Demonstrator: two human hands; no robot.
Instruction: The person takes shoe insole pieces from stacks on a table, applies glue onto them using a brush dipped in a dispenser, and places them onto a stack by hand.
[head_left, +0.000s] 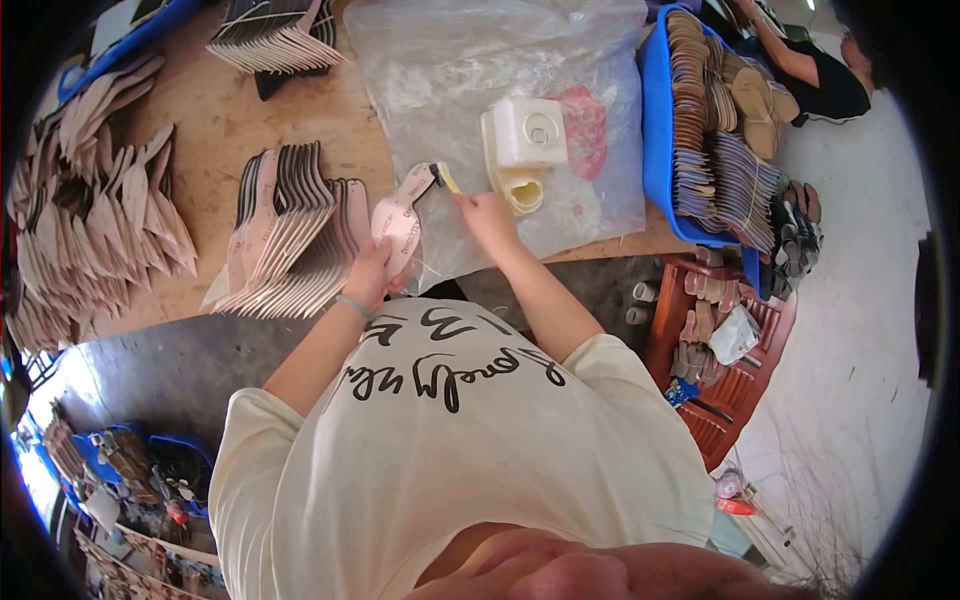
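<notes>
My left hand [372, 270] grips the lower edge of a pale pink, printed flat piece [398, 218], shaped wide at the bottom and narrow at the top. In my right hand [487, 222] is a brush [447, 178] with a yellowish handle, its dark bristles touching the narrow upper end of the piece. Just right of the brush, a cream container [523, 190] with an open round mouth stands beside a white box-like block [530, 132] on the plastic sheet [430, 90]. Fanned stacks of similar pieces [290, 230] lie left of my left hand.
More pieces [100, 220] are heaped at the far left, and another stack [275, 40] lies at the top. A blue crate [655, 130] holds stacked soles on the right. A person [820, 75] is at the upper right, near a reddish-brown slatted rack [715, 410].
</notes>
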